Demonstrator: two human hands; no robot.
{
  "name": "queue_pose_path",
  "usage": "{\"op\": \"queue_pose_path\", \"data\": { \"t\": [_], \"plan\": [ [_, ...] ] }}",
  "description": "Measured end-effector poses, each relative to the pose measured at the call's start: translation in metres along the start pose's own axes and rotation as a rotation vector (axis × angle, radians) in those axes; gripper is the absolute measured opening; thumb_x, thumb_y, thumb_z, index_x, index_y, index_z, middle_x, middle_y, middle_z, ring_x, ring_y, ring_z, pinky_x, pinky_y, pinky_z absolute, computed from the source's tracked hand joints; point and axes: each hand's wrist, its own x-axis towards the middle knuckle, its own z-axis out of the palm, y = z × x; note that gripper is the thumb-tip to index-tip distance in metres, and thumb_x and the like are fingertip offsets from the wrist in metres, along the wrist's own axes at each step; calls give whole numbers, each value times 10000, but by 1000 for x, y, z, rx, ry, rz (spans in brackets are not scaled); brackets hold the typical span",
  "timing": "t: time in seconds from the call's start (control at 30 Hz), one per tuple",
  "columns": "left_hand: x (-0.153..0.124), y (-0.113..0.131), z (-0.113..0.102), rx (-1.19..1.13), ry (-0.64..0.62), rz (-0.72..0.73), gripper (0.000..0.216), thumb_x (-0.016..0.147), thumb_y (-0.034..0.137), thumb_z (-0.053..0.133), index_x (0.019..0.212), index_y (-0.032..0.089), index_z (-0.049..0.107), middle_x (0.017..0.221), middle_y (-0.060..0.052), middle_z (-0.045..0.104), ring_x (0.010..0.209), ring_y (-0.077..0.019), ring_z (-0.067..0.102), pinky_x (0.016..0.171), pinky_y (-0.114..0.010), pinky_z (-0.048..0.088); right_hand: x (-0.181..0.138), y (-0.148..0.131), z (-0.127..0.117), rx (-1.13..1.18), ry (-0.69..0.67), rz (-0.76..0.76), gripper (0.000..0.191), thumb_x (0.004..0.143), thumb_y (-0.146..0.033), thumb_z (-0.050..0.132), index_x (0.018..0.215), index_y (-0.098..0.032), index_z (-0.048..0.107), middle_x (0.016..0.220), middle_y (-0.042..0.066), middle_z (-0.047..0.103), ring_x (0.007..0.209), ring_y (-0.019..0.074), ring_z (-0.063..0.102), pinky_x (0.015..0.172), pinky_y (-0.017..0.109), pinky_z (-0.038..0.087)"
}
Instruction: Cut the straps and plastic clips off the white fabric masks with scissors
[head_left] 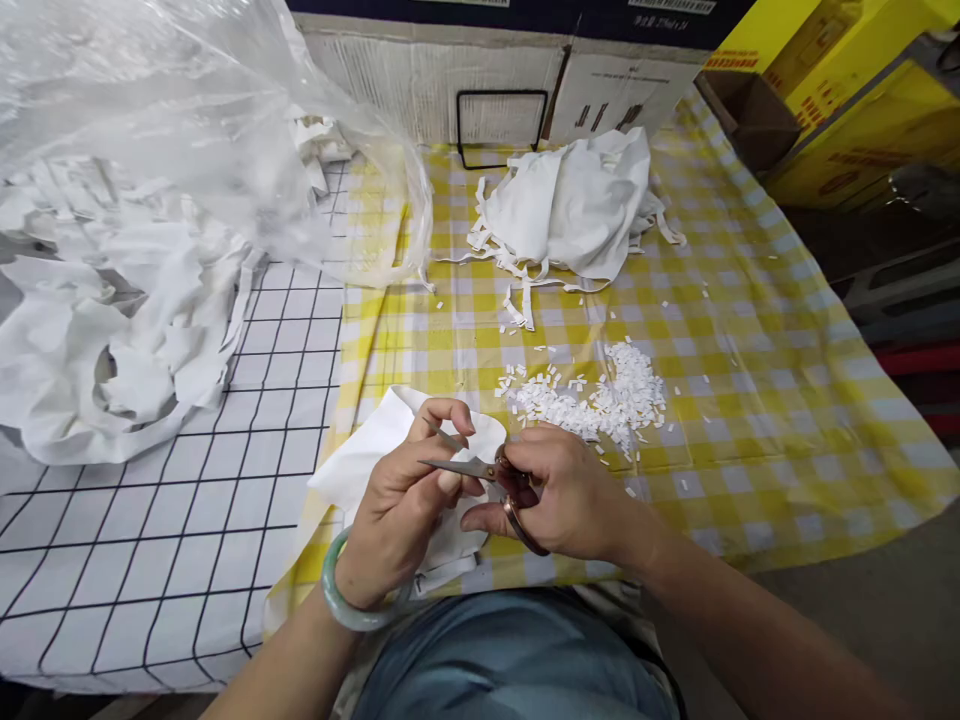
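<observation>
My right hand [570, 490] grips a pair of small scissors [469, 466], fingers through the copper-coloured handles, blades open and pointing left. My left hand [409, 500], with a pale green bangle [341, 600] on the wrist, pinches a piece of white cloth [367, 445] and holds its edge between the blades. Just beyond the hands lies a heap of tiny white cut bits [600, 395] on the yellow checked tablecloth [750, 380].
A pile of white cloth scraps and strips [570, 205] sits further back. At the left, a clear plastic bag [187, 120] spills white cloth [97, 330] over a black-grid white cover [187, 520]. Cardboard boxes [495, 90] stand behind; yellow boxes [847, 110] at the right.
</observation>
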Motion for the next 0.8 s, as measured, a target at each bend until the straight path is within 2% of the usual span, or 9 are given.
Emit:
{"op": "queue_pose_path", "data": {
  "t": [0.23, 0.37, 0.47, 0.5, 0.57, 0.63, 0.67, 0.73, 0.8],
  "plan": [
    [18, -7, 19, 61, -142, -85, 250, 939, 264, 548, 758, 181, 700, 993, -89, 511, 1071, -230, 451, 922, -330, 417, -26, 17, -5, -60, 116, 121, 504, 786, -518, 716, 525, -165, 468, 511, -47, 451, 521, 75, 372, 559, 235, 280],
    [33, -14, 30, 155, -237, -90, 293, 956, 272, 515, 725, 170, 664, 967, -91, 533, 1085, -234, 465, 951, -337, 419, -43, 33, -14, -32, 124, 360, 551, 774, -558, 706, 501, -173, 422, 496, -52, 396, 510, 77, 344, 516, 233, 262],
    [36, -6, 18, 308, -299, -61, 316, 970, 260, 474, 706, 170, 621, 958, -90, 553, 1075, -226, 491, 948, -334, 440, -49, 41, -30, 18, 176, 501, 471, 771, -583, 696, 605, -190, 498, 534, -46, 458, 518, 94, 398, 496, 222, 317],
    [33, 0, 9, 397, -312, -53, 315, 974, 257, 459, 712, 170, 611, 980, -91, 558, 1067, -222, 509, 941, -334, 451, -48, 42, -34, 1, 212, 479, 423, 769, -576, 704, 690, -194, 540, 600, -29, 532, 565, 115, 465, 538, 230, 376],
    [20, 15, -17, 648, -265, -46, 255, 966, 265, 473, 771, 177, 611, 1073, -93, 564, 1059, -223, 546, 910, -336, 485, -41, 37, -34, -40, 246, 334, 429, 732, -552, 753, 900, -201, 572, 851, 40, 652, 782, 193, 590, 716, 296, 482],
    [-2, 25, -44, 947, -163, -35, 134, 911, 319, 582, 940, 196, 627, 1245, -110, 541, 1142, -268, 543, 913, -370, 509, -31, 27, -19, -30, 180, 160, 597, 666, -518, 820, 1087, -206, 535, 1113, 105, 635, 1032, 268, 587, 896, 385, 488],
    [-15, 28, -55, 1079, -129, -27, 247, 859, 347, 652, 1061, 209, 615, 1331, -121, 511, 1202, -304, 521, 933, -403, 512, -26, 20, -6, -21, 116, 85, 641, 655, -472, 839, 1137, -202, 515, 1188, 123, 606, 1106, 287, 560, 947, 411, 473],
    [-37, 27, -69, 1232, -140, -23, 526, 793, 339, 713, 1275, 231, 534, 1401, -140, 489, 1255, -344, 502, 972, -453, 504, -16, 6, 25, -37, -24, -21, 498, 716, -291, 791, 1121, -186, 521, 1180, 125, 599, 1111, 279, 550, 954, 411, 471],
    [-45, 25, -72, 1205, -207, -42, 507, 831, 257, 640, 1321, 234, 511, 1274, -130, 587, 1106, -286, 606, 895, -397, 543, -4, -5, 48, -49, -86, -87, 239, 750, -73, 623, 947, -184, 549, 997, 79, 628, 961, 227, 581, 861, 355, 491]
  ]
}}
